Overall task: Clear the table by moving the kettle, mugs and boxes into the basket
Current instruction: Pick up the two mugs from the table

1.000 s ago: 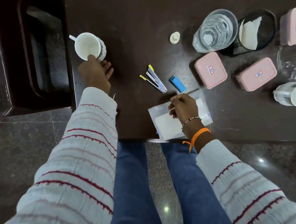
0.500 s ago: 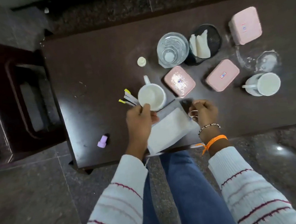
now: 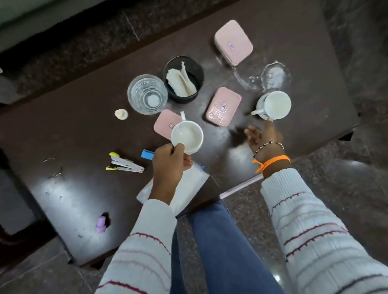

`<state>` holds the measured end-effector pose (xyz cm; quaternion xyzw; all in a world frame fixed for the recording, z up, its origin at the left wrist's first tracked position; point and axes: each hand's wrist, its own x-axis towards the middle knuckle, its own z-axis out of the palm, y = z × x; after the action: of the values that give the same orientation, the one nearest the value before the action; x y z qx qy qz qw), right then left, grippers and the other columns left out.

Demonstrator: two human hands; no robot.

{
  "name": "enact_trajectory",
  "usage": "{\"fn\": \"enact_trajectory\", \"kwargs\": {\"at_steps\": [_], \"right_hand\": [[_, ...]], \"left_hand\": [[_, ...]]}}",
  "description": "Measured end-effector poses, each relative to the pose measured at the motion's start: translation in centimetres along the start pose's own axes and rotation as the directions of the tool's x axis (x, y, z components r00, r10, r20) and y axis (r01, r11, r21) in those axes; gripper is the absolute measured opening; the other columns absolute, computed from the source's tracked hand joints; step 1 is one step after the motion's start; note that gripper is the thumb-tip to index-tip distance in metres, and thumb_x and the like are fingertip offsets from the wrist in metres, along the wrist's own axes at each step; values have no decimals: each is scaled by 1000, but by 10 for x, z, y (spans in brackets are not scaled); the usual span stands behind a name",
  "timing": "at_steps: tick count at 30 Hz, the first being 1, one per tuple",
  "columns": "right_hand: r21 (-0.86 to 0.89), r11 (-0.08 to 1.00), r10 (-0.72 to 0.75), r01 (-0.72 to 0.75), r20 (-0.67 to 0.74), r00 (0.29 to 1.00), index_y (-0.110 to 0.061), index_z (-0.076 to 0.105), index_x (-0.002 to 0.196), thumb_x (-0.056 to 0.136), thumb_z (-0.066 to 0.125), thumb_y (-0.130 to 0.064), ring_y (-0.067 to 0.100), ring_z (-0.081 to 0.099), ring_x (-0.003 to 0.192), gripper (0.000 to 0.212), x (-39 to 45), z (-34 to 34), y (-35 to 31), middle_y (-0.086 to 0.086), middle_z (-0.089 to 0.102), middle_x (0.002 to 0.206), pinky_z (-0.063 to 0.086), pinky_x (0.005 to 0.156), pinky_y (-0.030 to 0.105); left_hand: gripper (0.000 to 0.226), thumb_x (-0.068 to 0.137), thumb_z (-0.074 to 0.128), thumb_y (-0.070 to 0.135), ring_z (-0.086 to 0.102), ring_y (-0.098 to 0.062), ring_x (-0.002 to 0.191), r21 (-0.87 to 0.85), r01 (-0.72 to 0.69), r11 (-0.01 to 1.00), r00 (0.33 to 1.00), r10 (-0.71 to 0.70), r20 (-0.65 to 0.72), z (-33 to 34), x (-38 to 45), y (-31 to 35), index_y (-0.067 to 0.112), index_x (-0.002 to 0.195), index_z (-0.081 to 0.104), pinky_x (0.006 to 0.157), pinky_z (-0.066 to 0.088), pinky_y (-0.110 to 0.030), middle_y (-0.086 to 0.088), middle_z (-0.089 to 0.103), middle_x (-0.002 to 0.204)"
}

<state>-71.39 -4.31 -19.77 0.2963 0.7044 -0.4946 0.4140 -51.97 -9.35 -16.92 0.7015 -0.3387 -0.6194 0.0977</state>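
While a white ceramic mug (image 3: 187, 136) is gripped by its near rim in the left hand (image 3: 169, 160) and held above the dark brown table (image 3: 72, 135), the right hand (image 3: 262, 137) is stretched out with fingers loosened and nothing in it, one fingertip touching or just short of a second white mug (image 3: 274, 104) that lies tipped on the table to the right. Partly hidden behind the held mug is a pink rounded plastic box (image 3: 165, 126); a second pink box (image 3: 223, 106) lies between the two mugs, and a third pink box (image 3: 233, 42) is set at the far right. Far of the held mug a clear drinking glass (image 3: 147, 93) and a black mesh cup (image 3: 183, 79) holding crumpled white paper are placed side by side. To the left a yellow-tipped stapler (image 3: 124, 163) is seen, and a white packet (image 3: 183, 188) lies under the left wrist at the near edge.
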Motion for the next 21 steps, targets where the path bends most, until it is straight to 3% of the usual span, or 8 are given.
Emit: {"fn": "enact_trajectory", "kwargs": {"at_steps": [3,4,6,9,12,15,17,21], "right_hand": [[64,996,68,-67,-16,998,-4,45,123,99,32,-35,13,56,59,41,8,0,-17,6,56,73,40,46,16],[70,994,79,-78,-15,997,-3,43,127,100,32,-30,12,56,58,41,10,0,-23,6,59,71,39,42,15],[63,996,58,-56,-37,998,-7,46,121,98,32,-16,10,59,49,29,11,3,-32,8,67,73,38,41,13],[40,999,-8,13,-120,993,-3,46,124,92,33,-2,9,57,39,34,14,7,-38,18,64,114,40,44,16],[34,997,-60,67,-167,984,0,46,119,89,37,5,8,53,27,32,14,5,-34,24,58,127,44,42,19],[1,996,-90,92,-163,983,3,44,116,87,38,7,11,56,34,30,4,1,-24,27,56,124,47,38,18],[-30,991,-133,129,-176,975,-2,38,106,87,39,5,10,54,32,19,-8,-2,-15,23,55,109,45,35,15],[-271,911,-367,310,-191,910,-11,35,95,84,46,-2,12,57,37,18,-44,-7,8,14,54,91,38,32,13]], "left_hand": [[30,89,50,12,62,-11,52,75,0,997,1000,-1,15,5,2,1,15,61,57,53,54,-18,1,62,55],[28,90,50,14,63,-12,57,106,-6,994,1000,3,27,7,2,1,16,63,57,59,55,-20,1,63,59],[26,91,50,17,64,-16,64,153,-24,988,999,17,49,10,1,1,18,67,58,70,56,-23,0,64,65],[21,92,49,18,64,-17,69,187,-41,981,997,27,75,13,0,4,16,74,59,77,55,-26,0,64,68],[16,94,49,20,64,-17,72,210,-40,977,996,22,84,16,-2,7,11,86,60,79,54,-26,-2,64,74],[16,94,49,19,64,-14,67,188,-57,981,995,40,93,15,-8,9,13,83,60,68,54,-17,0,64,71],[21,93,49,19,64,-13,64,172,-62,983,995,47,93,11,-13,10,17,74,60,59,52,-11,2,64,68],[27,90,47,13,63,-11,57,55,-33,998,997,29,75,-6,-26,6,15,67,60,59,55,-14,5,62,55]]}}
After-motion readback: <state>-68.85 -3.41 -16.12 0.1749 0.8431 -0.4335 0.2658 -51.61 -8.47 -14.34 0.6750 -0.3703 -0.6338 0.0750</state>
